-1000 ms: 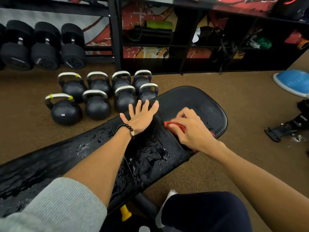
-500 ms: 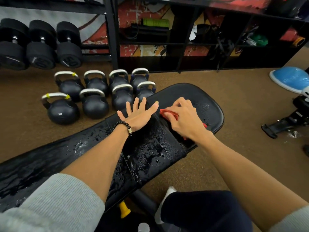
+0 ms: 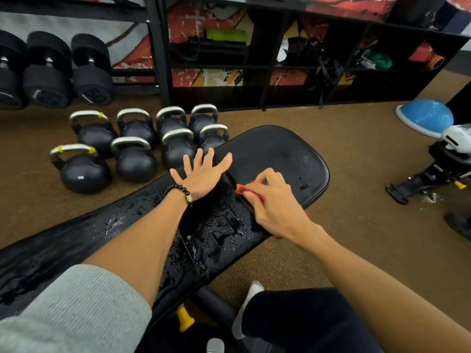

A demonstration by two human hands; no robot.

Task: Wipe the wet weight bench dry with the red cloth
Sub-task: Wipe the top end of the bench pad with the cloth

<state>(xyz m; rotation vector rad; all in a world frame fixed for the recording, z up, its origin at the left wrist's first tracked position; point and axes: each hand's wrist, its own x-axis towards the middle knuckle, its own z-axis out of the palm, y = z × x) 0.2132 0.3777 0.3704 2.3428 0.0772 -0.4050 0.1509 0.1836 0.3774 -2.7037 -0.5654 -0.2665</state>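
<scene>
Red cloth (image 3: 251,193), bunched, lies on the black padded weight bench (image 3: 275,151) at the seat seam, gripped under the curled fingers of the right hand (image 3: 274,202). Beaded water covers the vinyl nearby. Left hand (image 3: 201,175) presses flat, fingers spread. Round black kettlebells (image 3: 132,159) stand beyond; shelf cubby holds a ridged green roller (image 3: 225,34).

Glossy black padded upholstery on the weight bench (image 3: 275,154), beaded with water over the nearer pad and duller, drier toward the far end. Soft red cloth (image 3: 240,189), crumpled. Matt black kettlebells (image 3: 133,161) with brushed metal handles on rough, speckled brown flooring (image 3: 356,238).
</scene>
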